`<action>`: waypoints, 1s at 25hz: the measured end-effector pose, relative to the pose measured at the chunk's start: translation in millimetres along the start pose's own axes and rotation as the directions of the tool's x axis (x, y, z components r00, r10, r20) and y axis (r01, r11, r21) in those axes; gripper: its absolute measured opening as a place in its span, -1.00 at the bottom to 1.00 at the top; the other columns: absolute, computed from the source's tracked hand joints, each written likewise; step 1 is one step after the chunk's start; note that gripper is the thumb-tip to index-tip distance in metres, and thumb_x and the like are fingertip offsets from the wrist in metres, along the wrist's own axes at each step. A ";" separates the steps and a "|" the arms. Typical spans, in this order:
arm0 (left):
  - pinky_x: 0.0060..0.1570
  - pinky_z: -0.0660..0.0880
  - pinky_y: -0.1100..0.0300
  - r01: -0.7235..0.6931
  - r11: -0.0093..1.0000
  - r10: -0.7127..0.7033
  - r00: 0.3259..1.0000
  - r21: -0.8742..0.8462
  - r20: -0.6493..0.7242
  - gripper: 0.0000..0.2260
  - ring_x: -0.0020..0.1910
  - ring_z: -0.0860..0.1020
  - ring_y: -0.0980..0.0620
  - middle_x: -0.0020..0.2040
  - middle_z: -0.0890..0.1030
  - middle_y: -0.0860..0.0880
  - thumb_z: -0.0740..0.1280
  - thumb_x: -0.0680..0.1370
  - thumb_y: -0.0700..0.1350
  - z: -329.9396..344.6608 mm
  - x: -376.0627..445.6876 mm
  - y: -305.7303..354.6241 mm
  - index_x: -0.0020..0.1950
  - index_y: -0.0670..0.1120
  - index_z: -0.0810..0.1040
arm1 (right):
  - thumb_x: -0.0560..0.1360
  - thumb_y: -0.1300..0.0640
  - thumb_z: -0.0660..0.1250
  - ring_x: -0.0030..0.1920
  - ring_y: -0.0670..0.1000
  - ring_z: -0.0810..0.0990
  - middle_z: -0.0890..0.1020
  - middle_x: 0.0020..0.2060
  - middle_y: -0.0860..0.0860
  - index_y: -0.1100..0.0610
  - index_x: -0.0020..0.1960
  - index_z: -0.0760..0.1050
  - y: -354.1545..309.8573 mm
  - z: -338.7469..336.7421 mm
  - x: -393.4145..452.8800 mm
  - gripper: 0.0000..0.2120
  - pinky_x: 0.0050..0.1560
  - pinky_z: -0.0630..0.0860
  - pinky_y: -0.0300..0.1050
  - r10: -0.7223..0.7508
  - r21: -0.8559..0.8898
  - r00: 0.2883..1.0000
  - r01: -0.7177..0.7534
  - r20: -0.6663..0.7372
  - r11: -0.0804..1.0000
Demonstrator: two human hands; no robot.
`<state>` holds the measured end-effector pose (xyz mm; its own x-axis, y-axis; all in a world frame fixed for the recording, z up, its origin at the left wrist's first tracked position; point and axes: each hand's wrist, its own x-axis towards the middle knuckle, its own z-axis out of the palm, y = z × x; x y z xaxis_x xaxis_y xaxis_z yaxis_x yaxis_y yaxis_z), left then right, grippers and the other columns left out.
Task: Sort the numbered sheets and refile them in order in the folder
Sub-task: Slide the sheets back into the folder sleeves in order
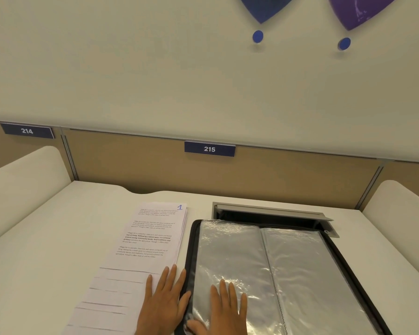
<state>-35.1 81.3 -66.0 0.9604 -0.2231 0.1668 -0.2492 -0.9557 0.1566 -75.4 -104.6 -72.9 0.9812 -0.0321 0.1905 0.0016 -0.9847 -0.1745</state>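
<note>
A black folder (344, 259) lies open on the white desk, its shiny clear plastic sleeves (230, 257) spread to both sides of the spine. To its left lies a fanned stack of printed sheets (140, 245); the top sheet carries a blue handwritten "1" in its far right corner. My left hand (163, 303) rests flat with straight fingers on the near right part of the stack, beside the folder's left edge. My right hand (224, 308) lies flat on the left-hand sleeve near the folder's lower left corner.
A metal cable hatch (271, 210) stands open in the desk just behind the folder. A tan partition with number plates 214 (27, 131) and 215 (209, 149) closes the back. White curved side dividers (27, 180) flank the desk.
</note>
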 end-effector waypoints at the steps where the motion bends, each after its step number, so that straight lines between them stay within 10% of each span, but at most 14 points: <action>1: 0.44 -0.09 -0.18 -0.001 1.000 0.001 1.000 0.004 0.000 -0.40 0.41 0.31 -0.08 0.38 0.55 -0.08 -0.10 0.64 0.29 0.4 0.1 -0.5 0.39 0.03 0.54 | 0.36 -0.63 -0.14 0.62 0.18 -0.11 0.59 0.31 0.13 0.05 0.25 0.42 -1.1 -0.9 -0.9 -0.11 0.52 -0.19 0.25 0.004 0.009 1.000 -0.004 -0.013 1.000; 4: 0.44 -0.09 -0.16 0.003 1.000 -0.003 1.000 -0.006 0.011 -0.41 0.41 0.35 -0.08 0.38 0.55 -0.08 -0.11 0.65 0.28 -1.1 -0.5 0.2 0.40 0.03 0.52 | 0.42 -0.38 0.14 0.26 0.20 0.59 0.72 0.07 0.03 0.00 0.07 0.63 -4.9 -22.6 -4.5 -0.45 0.43 0.07 0.25 0.006 0.032 0.999 -0.005 -0.034 0.999; 8: 0.45 -0.07 -0.14 -0.001 1.000 0.001 1.000 -0.018 0.004 -0.42 0.38 0.44 -0.10 0.36 0.56 -0.08 -0.13 0.65 0.28 -4.5 -2.4 0.8 0.41 0.04 0.48 | 0.11 -0.03 0.58 -0.32 0.04 0.67 0.67 -0.28 -0.08 0.01 -0.28 0.63 8.2 -60.2 7.1 -0.75 -0.31 0.54 -0.04 0.028 0.119 0.999 -0.025 -0.023 0.993; 11: 0.44 -0.06 -0.14 0.001 1.000 -0.001 1.000 -0.016 -0.019 -0.38 0.40 0.34 -0.06 0.37 0.56 -0.09 -0.14 0.65 0.28 -4.9 -2.9 0.1 0.40 0.02 0.53 | 0.51 0.04 0.39 -0.16 0.19 0.64 0.68 -0.23 0.06 0.10 -0.15 0.59 36.9 -99.9 24.5 -0.86 -0.23 0.44 -0.03 0.345 0.321 0.937 -0.346 0.060 0.882; 20: 0.48 -0.12 -0.10 -0.003 0.999 0.003 1.000 -0.038 -0.001 -0.39 0.39 0.36 -0.06 0.36 0.56 -0.08 -0.14 0.65 0.29 -7.9 -3.5 2.2 0.41 0.03 0.50 | 0.60 0.16 0.28 -0.23 0.20 0.52 0.54 -0.36 0.14 0.33 -0.13 0.58 194.9 -137.4 -2.7 -0.74 -0.08 0.49 0.05 0.867 0.659 0.498 -0.651 -0.002 0.375; 25: 0.48 -0.12 -0.11 0.001 1.000 0.000 1.000 -0.028 0.014 -0.36 0.41 0.32 -0.05 0.38 0.55 -0.08 -0.15 0.65 0.30 -7.4 -3.7 2.3 0.40 0.02 0.54 | 0.52 0.18 0.30 0.16 0.38 0.54 0.61 0.14 0.32 0.26 0.25 0.54 205.3 -142.7 -30.3 -0.67 0.25 0.46 0.23 0.952 0.710 0.297 -0.654 -0.077 0.261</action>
<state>-40.1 81.3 -59.1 0.9621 -0.2256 0.1529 -0.2520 -0.9502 0.1836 -132.3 -330.3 23.4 0.2779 -0.9600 -0.0352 -0.5038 -0.1144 -0.8562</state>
